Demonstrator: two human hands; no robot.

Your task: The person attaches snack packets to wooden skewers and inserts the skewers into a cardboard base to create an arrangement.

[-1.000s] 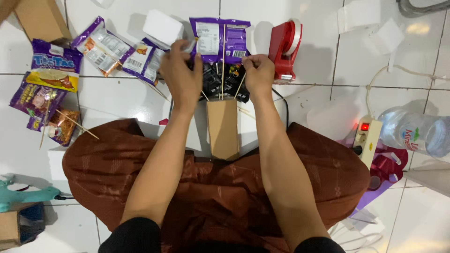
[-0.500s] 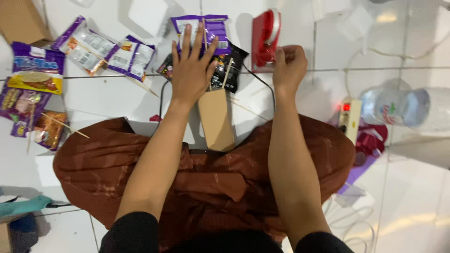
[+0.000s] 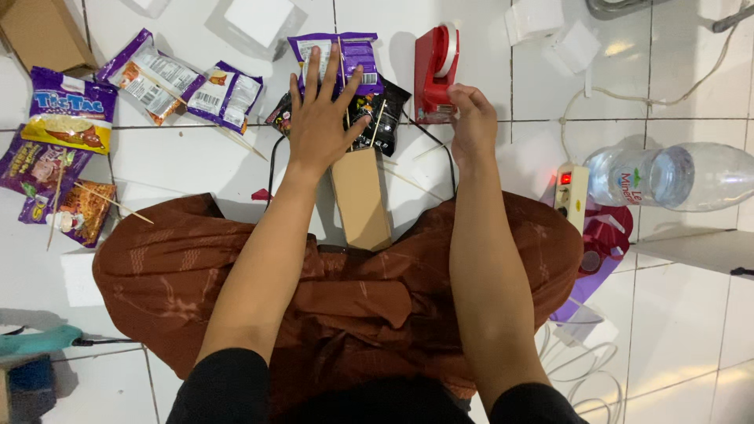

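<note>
I sit on a white tiled floor with a brown cloth over my lap. My left hand (image 3: 320, 118) lies flat, fingers spread, pressing on a bunch of snack packets: a purple packet (image 3: 357, 53) and a black packet (image 3: 386, 116) fixed to thin wooden skewers. A brown cardboard strip (image 3: 360, 198) runs from under that hand toward my lap. My right hand (image 3: 473, 126) has curled fingers at the base of a red tape dispenser (image 3: 435, 72); whether it grips it I cannot tell.
More purple snack packets (image 3: 69, 110) and loose skewers lie to the left, with a cardboard box (image 3: 43, 35) at the far left corner. A power strip (image 3: 571, 184) with a lit red switch and a clear water bottle (image 3: 675, 177) sit on the right. White foam blocks (image 3: 259, 20) lie ahead.
Both hands first held the packet bunch together. The left hand has since flattened on top of it, and the right hand has left it and moved right to the red tape dispenser.
</note>
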